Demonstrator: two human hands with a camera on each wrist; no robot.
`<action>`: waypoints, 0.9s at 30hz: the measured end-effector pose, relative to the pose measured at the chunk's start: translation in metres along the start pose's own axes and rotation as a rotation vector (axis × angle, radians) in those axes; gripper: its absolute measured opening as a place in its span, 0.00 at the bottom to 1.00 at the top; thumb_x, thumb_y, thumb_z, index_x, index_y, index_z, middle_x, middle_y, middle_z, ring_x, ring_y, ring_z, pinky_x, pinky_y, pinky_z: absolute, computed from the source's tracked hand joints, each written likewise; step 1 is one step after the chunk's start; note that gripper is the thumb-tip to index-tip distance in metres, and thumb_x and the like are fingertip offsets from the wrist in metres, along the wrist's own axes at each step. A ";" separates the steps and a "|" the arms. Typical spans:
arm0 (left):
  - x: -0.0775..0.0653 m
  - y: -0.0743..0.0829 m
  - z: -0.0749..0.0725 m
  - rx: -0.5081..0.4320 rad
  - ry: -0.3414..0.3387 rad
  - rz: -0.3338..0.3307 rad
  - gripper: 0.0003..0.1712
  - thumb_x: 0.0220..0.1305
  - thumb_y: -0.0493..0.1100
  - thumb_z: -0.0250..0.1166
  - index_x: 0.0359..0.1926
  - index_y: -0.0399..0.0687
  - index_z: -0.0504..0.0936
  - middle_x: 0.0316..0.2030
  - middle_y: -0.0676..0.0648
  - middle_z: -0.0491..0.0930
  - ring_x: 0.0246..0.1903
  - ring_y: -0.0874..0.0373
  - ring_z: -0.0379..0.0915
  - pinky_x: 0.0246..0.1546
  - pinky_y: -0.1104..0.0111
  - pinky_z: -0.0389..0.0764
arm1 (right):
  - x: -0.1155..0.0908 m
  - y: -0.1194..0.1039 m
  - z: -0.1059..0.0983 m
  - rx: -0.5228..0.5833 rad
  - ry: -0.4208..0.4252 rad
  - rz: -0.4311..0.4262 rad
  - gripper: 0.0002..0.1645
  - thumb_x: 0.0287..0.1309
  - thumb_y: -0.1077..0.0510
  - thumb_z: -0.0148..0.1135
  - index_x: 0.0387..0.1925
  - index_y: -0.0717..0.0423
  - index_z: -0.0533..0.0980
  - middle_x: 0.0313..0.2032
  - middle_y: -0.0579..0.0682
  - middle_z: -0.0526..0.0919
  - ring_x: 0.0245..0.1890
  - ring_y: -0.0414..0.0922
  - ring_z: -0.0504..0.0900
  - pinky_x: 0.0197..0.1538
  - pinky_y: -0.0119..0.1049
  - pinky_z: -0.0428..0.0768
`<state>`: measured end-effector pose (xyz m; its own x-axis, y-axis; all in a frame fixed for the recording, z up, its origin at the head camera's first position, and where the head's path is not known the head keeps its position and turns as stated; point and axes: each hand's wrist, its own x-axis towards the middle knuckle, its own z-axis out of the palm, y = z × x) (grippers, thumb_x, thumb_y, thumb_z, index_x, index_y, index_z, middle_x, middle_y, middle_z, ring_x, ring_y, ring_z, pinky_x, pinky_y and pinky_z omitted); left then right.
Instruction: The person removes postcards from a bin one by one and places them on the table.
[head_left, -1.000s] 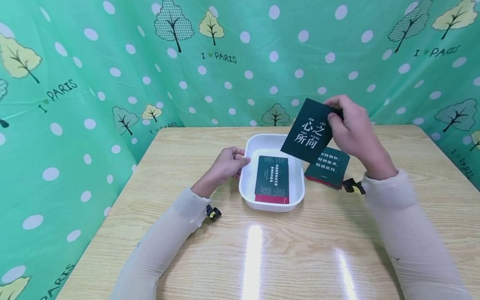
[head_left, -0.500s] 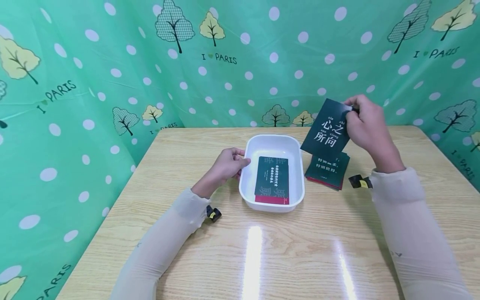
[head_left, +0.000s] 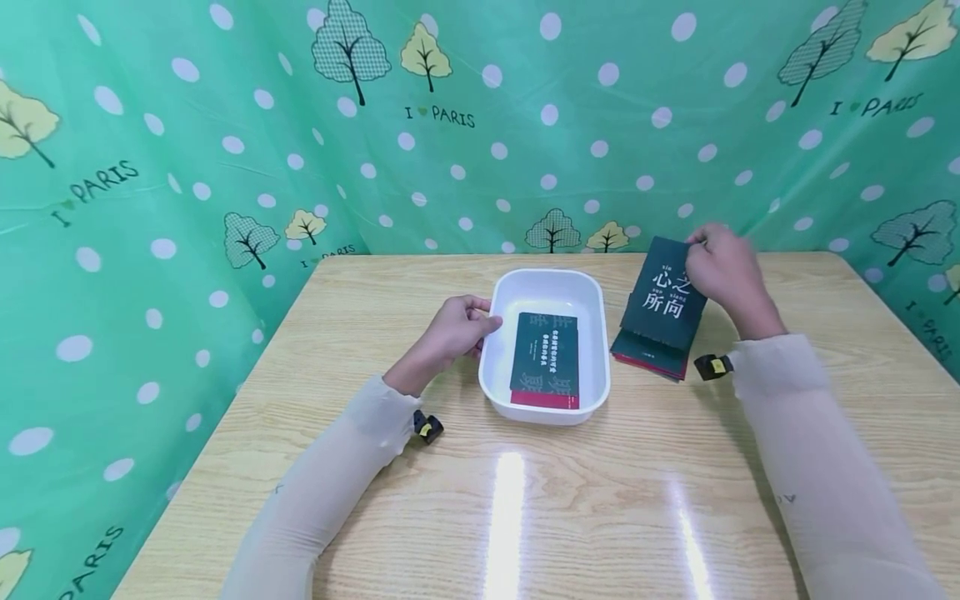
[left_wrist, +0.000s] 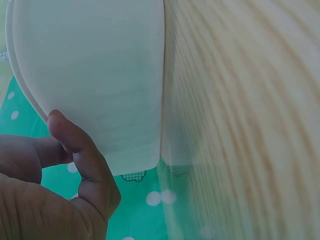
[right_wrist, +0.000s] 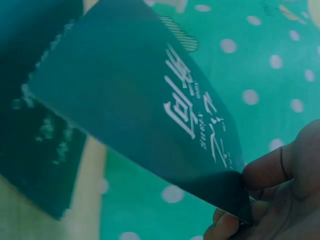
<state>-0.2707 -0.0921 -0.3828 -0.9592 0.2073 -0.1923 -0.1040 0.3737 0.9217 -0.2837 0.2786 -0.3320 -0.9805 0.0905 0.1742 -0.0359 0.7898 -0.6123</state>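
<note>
My right hand (head_left: 723,265) pinches a dark green card (head_left: 663,287) with white Chinese characters by its upper right corner. That card hangs tilted over a stack of cards (head_left: 652,360), hiding most of the top one; red edges show beneath. In the right wrist view the thumb and fingers clasp the corner of the held card (right_wrist: 135,100). With thumb and fingers my left hand (head_left: 456,329) holds the left rim of a white plastic basin (head_left: 491,379). Inside the basin lies a green card (head_left: 543,354) over a red card (head_left: 543,400).
The basin and the stack stand on a wood-grain table (head_left: 420,508), the stack just right of the basin. A green polka-dot curtain (head_left: 480,183) hangs along the back and left edges of the table.
From above the basin's right side, my right hand has carried the card rightward, then lowered it over the stack. My left hand keeps its hold on the rim.
</note>
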 end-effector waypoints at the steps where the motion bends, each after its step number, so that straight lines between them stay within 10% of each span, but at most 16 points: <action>1: 0.000 0.000 0.000 0.002 0.001 -0.001 0.19 0.68 0.41 0.63 0.56 0.40 0.71 0.39 0.35 0.78 0.19 0.56 0.73 0.18 0.68 0.79 | 0.001 0.003 0.002 -0.005 -0.013 0.002 0.27 0.70 0.57 0.30 0.59 0.70 0.66 0.50 0.67 0.71 0.44 0.61 0.69 0.38 0.51 0.71; 12: 0.002 0.000 -0.001 -0.014 -0.008 -0.002 0.20 0.68 0.41 0.63 0.57 0.39 0.71 0.38 0.36 0.77 0.19 0.57 0.73 0.18 0.68 0.79 | 0.009 0.024 0.022 -0.090 -0.203 0.019 0.23 0.71 0.55 0.35 0.50 0.71 0.67 0.41 0.65 0.70 0.38 0.59 0.68 0.33 0.47 0.70; 27: 0.000 0.003 -0.001 -0.007 -0.016 -0.002 0.21 0.68 0.41 0.63 0.58 0.38 0.70 0.35 0.39 0.77 0.19 0.56 0.74 0.19 0.65 0.80 | 0.011 0.033 0.033 -0.277 -0.460 -0.012 0.36 0.59 0.55 0.60 0.64 0.68 0.62 0.56 0.73 0.66 0.50 0.69 0.58 0.50 0.71 0.63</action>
<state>-0.2716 -0.0921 -0.3795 -0.9546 0.2213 -0.1996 -0.1080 0.3674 0.9238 -0.3020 0.2856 -0.3761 -0.9660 -0.1454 -0.2139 -0.0562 0.9253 -0.3750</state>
